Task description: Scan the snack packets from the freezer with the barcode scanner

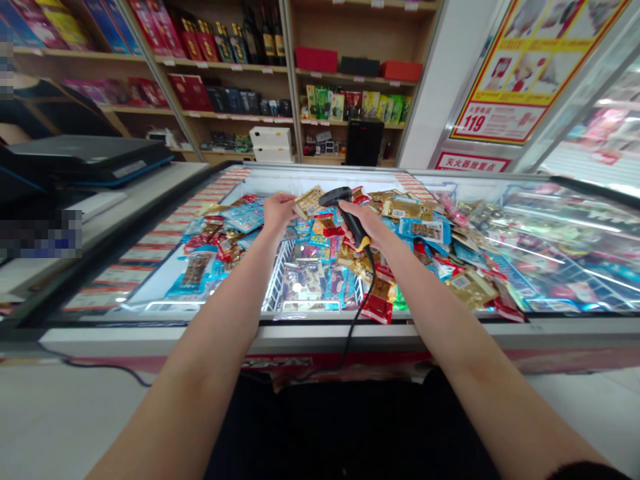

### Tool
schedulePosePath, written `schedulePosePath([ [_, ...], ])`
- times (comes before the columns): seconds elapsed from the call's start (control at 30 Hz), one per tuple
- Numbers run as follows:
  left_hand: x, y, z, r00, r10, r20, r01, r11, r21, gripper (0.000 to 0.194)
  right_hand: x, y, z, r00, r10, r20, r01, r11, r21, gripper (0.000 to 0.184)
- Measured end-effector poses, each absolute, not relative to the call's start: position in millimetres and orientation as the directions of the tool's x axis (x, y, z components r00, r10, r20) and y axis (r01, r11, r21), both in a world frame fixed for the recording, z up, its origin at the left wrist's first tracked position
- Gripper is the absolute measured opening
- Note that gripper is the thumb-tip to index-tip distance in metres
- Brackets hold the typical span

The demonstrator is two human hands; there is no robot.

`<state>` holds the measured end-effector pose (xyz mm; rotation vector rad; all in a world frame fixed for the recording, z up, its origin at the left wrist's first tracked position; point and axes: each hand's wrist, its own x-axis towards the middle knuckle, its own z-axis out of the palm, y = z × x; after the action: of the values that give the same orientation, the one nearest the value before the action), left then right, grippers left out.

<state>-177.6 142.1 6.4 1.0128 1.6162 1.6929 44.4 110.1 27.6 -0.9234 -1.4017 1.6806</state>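
My left hand [278,212] is closed on a small gold snack packet [309,202], held up over the chest freezer [320,332]. My right hand [367,225] grips a black handheld barcode scanner [341,205] with a yellow band; its head points at the packet from the right, a short gap away. The scanner's black cable [361,303] hangs down over the freezer's front edge. Below both hands lies a heap of blue, red and gold snack packets [420,247] spread on the freezer's glass lid.
A counter with a dark flat device [85,157] stands at the left. Wooden shelves [240,67] with boxes and bottles line the back wall. A red and yellow poster [530,67] hangs at the right, beside a glass-fronted cabinet [600,133].
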Motion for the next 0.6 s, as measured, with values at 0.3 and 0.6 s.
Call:
schedulePosePath([
  [0.3,-185.1,146.9,-0.5,-0.554,0.82,0.148,0.109,-0.105,0.988,0.014,43.5,104.8,28.3,-0.51,0.858,-0.059,-0.098,-0.126,-0.987,0.033],
  [0.6,-185.6,145.3,0.5,-0.569,0.807,0.159,0.125,-0.106,0.986,0.013,45.2,105.0,29.2,-0.546,0.836,-0.047,-0.071,-0.102,-0.992,0.035],
])
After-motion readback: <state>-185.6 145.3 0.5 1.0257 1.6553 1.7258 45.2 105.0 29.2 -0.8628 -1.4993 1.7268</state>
